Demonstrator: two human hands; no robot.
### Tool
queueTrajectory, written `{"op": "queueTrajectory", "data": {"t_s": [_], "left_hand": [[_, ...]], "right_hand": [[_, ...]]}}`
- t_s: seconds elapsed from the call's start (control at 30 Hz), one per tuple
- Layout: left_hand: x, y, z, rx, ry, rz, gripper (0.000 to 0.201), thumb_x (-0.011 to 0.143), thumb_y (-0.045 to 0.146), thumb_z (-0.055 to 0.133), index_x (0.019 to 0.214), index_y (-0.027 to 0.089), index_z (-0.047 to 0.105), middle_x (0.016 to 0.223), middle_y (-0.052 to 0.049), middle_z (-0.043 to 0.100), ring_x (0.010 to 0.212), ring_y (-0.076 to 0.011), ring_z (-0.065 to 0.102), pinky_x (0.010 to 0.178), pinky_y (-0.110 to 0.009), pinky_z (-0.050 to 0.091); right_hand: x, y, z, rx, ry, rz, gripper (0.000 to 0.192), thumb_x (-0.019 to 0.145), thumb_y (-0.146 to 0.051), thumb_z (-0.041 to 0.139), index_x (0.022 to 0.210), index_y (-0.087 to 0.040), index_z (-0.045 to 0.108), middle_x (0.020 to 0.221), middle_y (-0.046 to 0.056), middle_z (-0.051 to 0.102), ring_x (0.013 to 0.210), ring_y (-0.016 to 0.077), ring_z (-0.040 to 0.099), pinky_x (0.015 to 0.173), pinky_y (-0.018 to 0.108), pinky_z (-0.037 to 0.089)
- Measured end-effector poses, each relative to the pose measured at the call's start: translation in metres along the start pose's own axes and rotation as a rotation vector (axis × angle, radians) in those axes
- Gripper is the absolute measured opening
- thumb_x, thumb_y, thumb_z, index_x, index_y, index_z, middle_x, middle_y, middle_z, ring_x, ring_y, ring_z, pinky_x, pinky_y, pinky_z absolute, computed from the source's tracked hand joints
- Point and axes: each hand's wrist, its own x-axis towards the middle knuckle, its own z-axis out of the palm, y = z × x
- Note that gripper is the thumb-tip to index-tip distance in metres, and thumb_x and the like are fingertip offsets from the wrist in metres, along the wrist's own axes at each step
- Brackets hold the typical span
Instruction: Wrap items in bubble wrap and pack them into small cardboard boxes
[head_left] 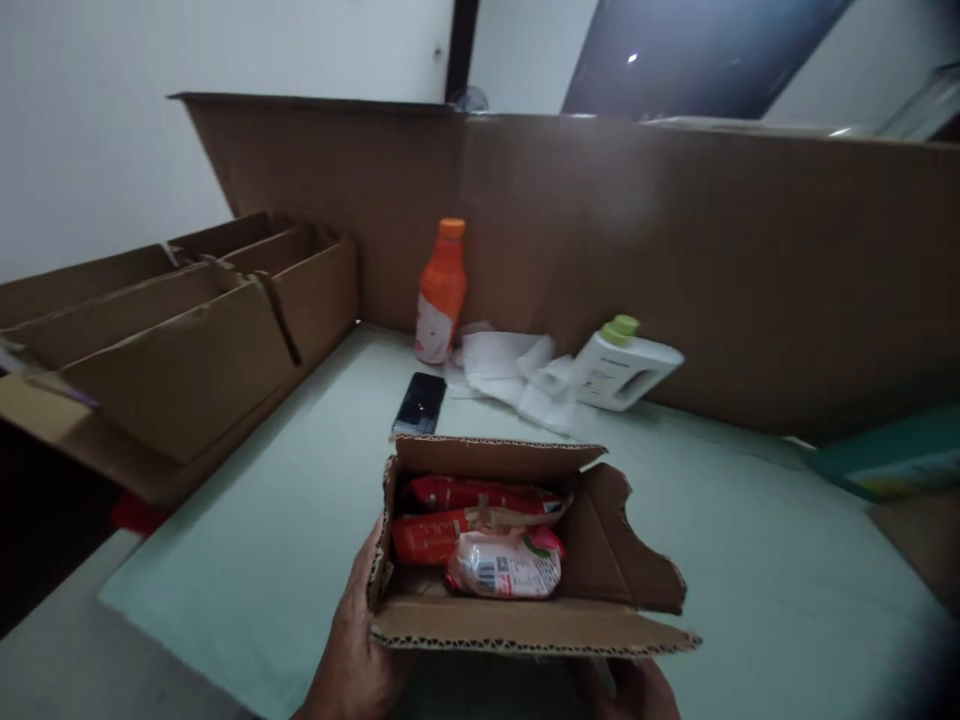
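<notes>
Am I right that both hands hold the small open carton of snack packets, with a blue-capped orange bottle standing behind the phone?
Not quite: in the head view the orange bottle has an orange cap, not blue. The rest holds: the left hand and right hand hold the small open carton of snack packets, and the bottle stands behind the phone.

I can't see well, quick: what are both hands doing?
Left hand: gripping the small cardboard box.
Right hand: under the box, grip cannot be told.
</notes>
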Motion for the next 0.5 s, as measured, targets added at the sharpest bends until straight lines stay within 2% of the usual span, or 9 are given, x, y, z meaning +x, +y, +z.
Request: {"op": "queueTrajectory", "data": {"t_s": [0.07,0.13,0.2,0.27,0.33,0.4,0.47,0.5], "left_hand": [[0.013,0.005,0.023,-0.024,-0.050,0.040,0.073,0.087,0.046,0.061,0.152,0.018,0.043,0.134,-0.017,0.064,0.130,-0.0352,0.056,0.113,-0.050,0.045],[0.030,0.014,0.037,-0.034,-0.077,0.059,0.071,0.084,0.046,0.063,0.147,0.017,0.049,0.131,-0.017,0.066,0.129,-0.0363,0.057,0.112,-0.050,0.045],[0.048,0.023,0.041,-0.036,-0.116,0.053,0.064,0.082,0.047,0.064,0.138,0.018,0.058,0.121,-0.015,0.071,0.121,-0.0359,0.062,0.108,-0.050,0.049],[0.061,0.026,0.037,-0.016,-0.142,0.007,0.055,0.082,0.049,0.061,0.128,0.019,0.064,0.110,-0.012,0.075,0.110,-0.0344,0.068,0.100,-0.048,0.055],[0.065,0.018,0.030,0.054,-0.125,-0.048,0.051,0.078,0.053,0.062,0.117,0.019,0.068,0.099,-0.011,0.076,0.099,-0.0342,0.071,0.090,-0.047,0.059],[0.057,0.000,0.025,0.135,-0.044,-0.101,0.051,0.075,0.054,0.063,0.112,0.019,0.068,0.095,-0.011,0.076,0.097,-0.0350,0.071,0.087,-0.047,0.059],[0.040,-0.024,0.025,0.169,0.048,-0.149,0.052,0.076,0.052,0.062,0.114,0.018,0.066,0.099,-0.013,0.076,0.100,-0.0352,0.071,0.090,-0.047,0.058],[0.031,-0.034,0.027,0.177,0.069,-0.163,0.053,0.077,0.052,0.062,0.116,0.016,0.064,0.103,-0.014,0.075,0.103,-0.0353,0.070,0.092,-0.047,0.057]], "right_hand": [[-0.006,0.010,-0.008,0.013,0.134,0.083,0.047,0.079,-0.056,0.064,0.107,-0.019,0.075,0.113,0.013,0.078,0.108,0.0331,0.071,0.091,0.037,0.060],[-0.004,0.013,-0.010,0.038,0.174,0.070,0.048,0.080,-0.052,0.064,0.112,-0.019,0.072,0.116,0.014,0.076,0.110,0.0319,0.071,0.092,0.036,0.059],[0.005,0.010,-0.009,0.060,0.162,-0.032,0.048,0.079,-0.047,0.062,0.117,-0.018,0.070,0.117,0.014,0.076,0.107,0.0310,0.072,0.091,0.036,0.060],[0.023,0.006,-0.014,0.066,0.127,-0.171,0.048,0.082,-0.042,0.057,0.121,-0.017,0.068,0.116,0.014,0.076,0.102,0.0297,0.074,0.089,0.037,0.060],[0.051,0.001,-0.028,0.037,0.041,-0.298,0.043,0.087,-0.037,0.052,0.121,-0.018,0.070,0.113,0.013,0.077,0.097,0.0275,0.075,0.086,0.036,0.061],[0.089,-0.006,-0.050,-0.029,-0.009,-0.387,0.037,0.092,-0.033,0.048,0.115,-0.020,0.074,0.108,0.010,0.078,0.093,0.0256,0.075,0.083,0.035,0.062],[0.136,-0.019,-0.070,-0.137,0.085,-0.439,0.033,0.093,-0.028,0.047,0.109,-0.022,0.076,0.107,0.009,0.078,0.096,0.0254,0.075,0.083,0.037,0.062],[0.162,-0.028,-0.077,-0.224,0.110,-0.459,0.032,0.093,-0.025,0.048,0.110,-0.022,0.076,0.112,0.008,0.077,0.103,0.0256,0.073,0.087,0.038,0.061]]}}
